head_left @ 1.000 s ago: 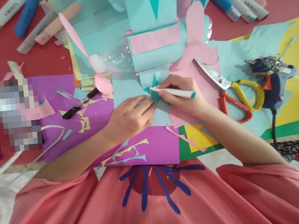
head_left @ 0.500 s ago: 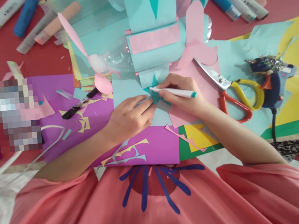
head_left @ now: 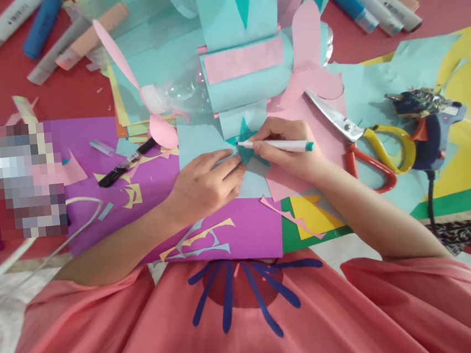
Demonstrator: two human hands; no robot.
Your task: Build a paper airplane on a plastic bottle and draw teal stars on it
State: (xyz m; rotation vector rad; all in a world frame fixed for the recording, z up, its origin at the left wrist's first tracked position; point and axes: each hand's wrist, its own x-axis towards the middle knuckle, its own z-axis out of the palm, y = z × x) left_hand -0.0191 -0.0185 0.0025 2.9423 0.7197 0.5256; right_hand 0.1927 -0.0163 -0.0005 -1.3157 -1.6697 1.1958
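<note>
Pinched in my right hand [head_left: 286, 144] is a white marker [head_left: 282, 145] with a green end, its tip on a teal star [head_left: 245, 142]. The star is on the lower light-blue wing [head_left: 230, 122] of a bottle airplane. My left hand [head_left: 209, 184] lies flat with fingers spread, fingertips at the wing beside the star. Blue paper wraps the bottle [head_left: 247, 89], which has a pink strip [head_left: 244, 61] on it, pink propeller blades [head_left: 163, 132] at the cap and pink tail pieces [head_left: 307, 33]. The upper wing [head_left: 260, 19] also bears a teal star.
Open scissors [head_left: 354, 132] and a blue glue gun [head_left: 430, 141] lie to the right. A black marker [head_left: 127, 162] and paper scraps [head_left: 208, 237] rest on purple paper [head_left: 261, 235]. More markers [head_left: 41, 26] lie at the upper left and upper right.
The marker tip has shifted slightly down on the star, with my right hand still gripping the marker. My left hand has stayed in place.
</note>
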